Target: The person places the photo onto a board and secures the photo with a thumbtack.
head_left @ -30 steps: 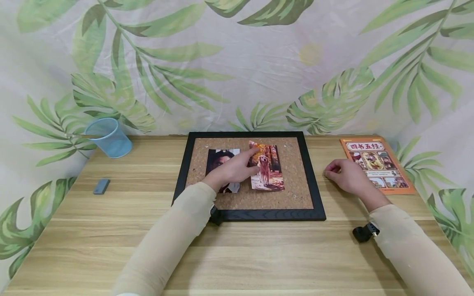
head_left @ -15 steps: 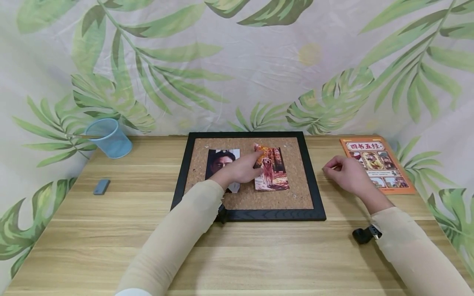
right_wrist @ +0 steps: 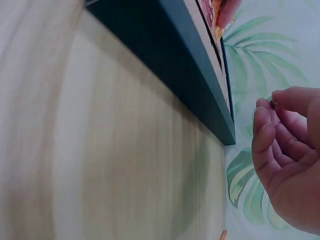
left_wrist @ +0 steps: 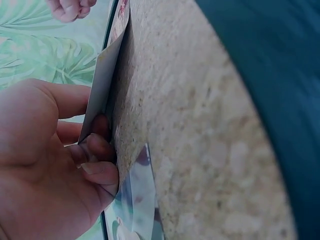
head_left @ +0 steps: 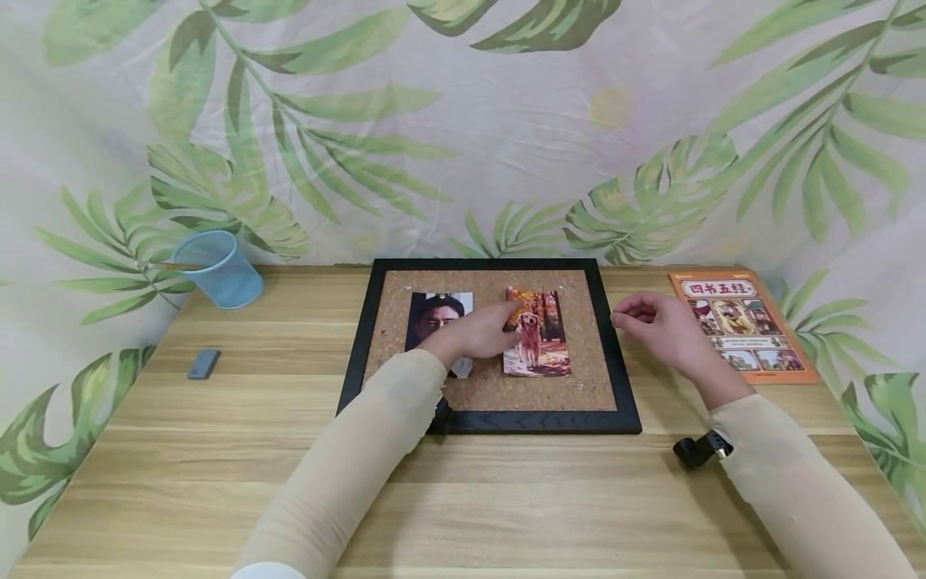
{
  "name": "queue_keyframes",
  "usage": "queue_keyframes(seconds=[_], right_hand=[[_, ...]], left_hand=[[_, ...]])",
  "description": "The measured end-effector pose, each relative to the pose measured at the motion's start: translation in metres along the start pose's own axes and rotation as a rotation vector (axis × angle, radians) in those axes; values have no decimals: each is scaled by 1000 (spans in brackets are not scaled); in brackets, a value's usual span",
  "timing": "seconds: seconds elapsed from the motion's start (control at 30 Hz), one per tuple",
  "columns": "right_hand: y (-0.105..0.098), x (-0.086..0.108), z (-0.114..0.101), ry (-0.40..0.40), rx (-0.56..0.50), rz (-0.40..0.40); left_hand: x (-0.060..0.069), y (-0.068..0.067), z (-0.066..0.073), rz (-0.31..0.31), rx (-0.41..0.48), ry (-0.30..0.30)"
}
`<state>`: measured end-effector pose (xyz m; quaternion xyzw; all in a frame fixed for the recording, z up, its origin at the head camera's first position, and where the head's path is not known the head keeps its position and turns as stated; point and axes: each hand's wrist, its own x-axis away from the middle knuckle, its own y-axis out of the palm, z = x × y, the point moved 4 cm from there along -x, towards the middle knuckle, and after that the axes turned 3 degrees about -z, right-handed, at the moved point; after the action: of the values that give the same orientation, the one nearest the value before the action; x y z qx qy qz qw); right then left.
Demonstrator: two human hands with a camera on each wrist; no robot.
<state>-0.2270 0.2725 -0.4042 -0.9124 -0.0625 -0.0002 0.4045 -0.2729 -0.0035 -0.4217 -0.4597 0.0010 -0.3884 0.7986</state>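
A photo of a golden dog among autumn leaves (head_left: 542, 350) is over the right half of a black-framed cork board (head_left: 593, 386). My left hand (head_left: 481, 331) pinches its left edge; in the left wrist view the photo (left_wrist: 102, 82) stands tilted off the cork, fingers behind it. Left of it lies a portrait photo (head_left: 418, 322), partly covered by that hand. Beside the frame's right side my right hand (head_left: 661, 326) is raised. Thumb and forefinger pinch a tiny dark thing (right_wrist: 273, 104), mostly hidden, its kind unclear.
A blue mesh cup (head_left: 230, 277) holding a thin stick stands at the back left. In front of it lies a small grey-blue block (head_left: 203, 363). An orange book (head_left: 774, 375) lies at the right. A leaf-patterned cloth (head_left: 521, 137) hangs behind the wooden table (head_left: 506, 507).
My left hand has shifted the dog photo to the right, away from the portrait, and it looks straighter. My right hand has moved left, closer to the frame.
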Motion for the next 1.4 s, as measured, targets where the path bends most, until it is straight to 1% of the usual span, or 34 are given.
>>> queue_keyframes(seconds=[0.2,0.27,0.33,0.47,0.53,0.57,0.67,0.73,0.87,0.93,1.03,1.13,1.27,1.4], right_hand=[[10,-14,-9,28,-132,-54],[14,-21,-12,36,-179,-60],[19,-28,-16,49,-194,-66],[31,-42,-26,64,-297,-115],[37,-49,-31,77,-366,-144],[40,-53,-33,84,-405,-158],[49,-63,-40,100,-470,-201],[55,-70,-43,103,-493,-231],[68,-84,-48,95,-464,-270],[72,-89,-50,82,-425,-272],[78,-96,-53,68,-378,-263],[81,-101,-56,82,-345,-255],[81,-103,-62,113,-285,-261],[82,-105,-66,150,-241,-286]], left_hand=[[1,0,0,-1,5,-13],[1,0,0,0,8,-13],[1,0,0,2,13,-13],[2,0,0,8,17,-16],[2,-1,0,11,17,-17],[1,-1,0,13,20,-18],[-1,0,-1,18,23,-25],[-7,1,-5,22,21,-32],[-21,7,-18,28,22,-37],[-29,11,-26,32,27,-26],[-38,16,-34,33,26,-29],[-45,20,-42,37,24,-23],[-48,21,-44,38,20,-20],[-44,19,-40,37,21,-22]])
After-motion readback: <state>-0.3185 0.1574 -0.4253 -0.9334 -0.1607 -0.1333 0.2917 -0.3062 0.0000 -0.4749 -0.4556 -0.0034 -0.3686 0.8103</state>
